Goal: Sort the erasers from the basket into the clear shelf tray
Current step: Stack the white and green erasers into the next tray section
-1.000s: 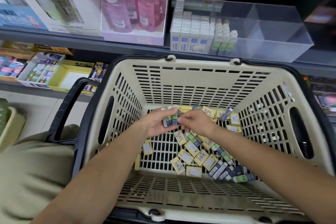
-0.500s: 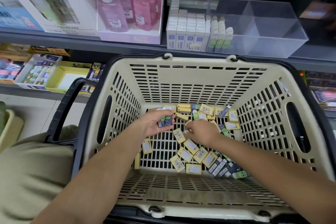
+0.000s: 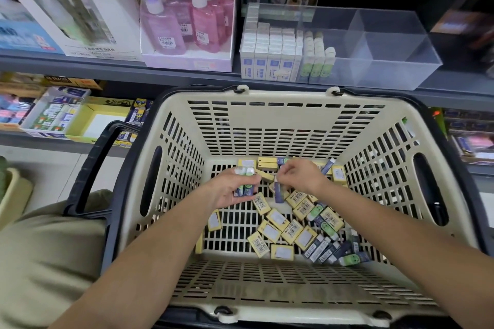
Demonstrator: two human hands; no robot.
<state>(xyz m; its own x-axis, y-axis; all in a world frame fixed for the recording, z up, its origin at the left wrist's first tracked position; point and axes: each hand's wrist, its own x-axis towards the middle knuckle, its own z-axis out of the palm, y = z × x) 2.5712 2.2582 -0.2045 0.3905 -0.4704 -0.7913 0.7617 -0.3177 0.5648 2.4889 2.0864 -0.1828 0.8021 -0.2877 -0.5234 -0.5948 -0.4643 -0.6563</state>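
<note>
The basket (image 3: 288, 125) is cream with a black rim. Its erasers (image 3: 270, 231) wear yellow sleeves (white labels, black barcodes) or navy ones with green faces. Packs (image 3: 267, 61) in the clear tray (image 3: 387, 67) are white and blue. The glue bottles (image 3: 199, 21) are pink and purple.

One wide-angle head cam looks fwd & down, close over basket (image 3: 267, 120), clear shelf tray (image 3: 387, 61) beyond.

Your right hand (image 3: 302, 176) is no longer down among the yellow-boxed erasers (image 3: 270, 231) in the middle of the frame, as it is half a second earlier. It is now raised and back beside your left hand (image 3: 232, 192). Its fingertips pinch a dark purple rectangular eraser (image 3: 279, 193), which hangs upright above the floor of the cream slotted plastic basket (image 3: 267, 120).
</note>
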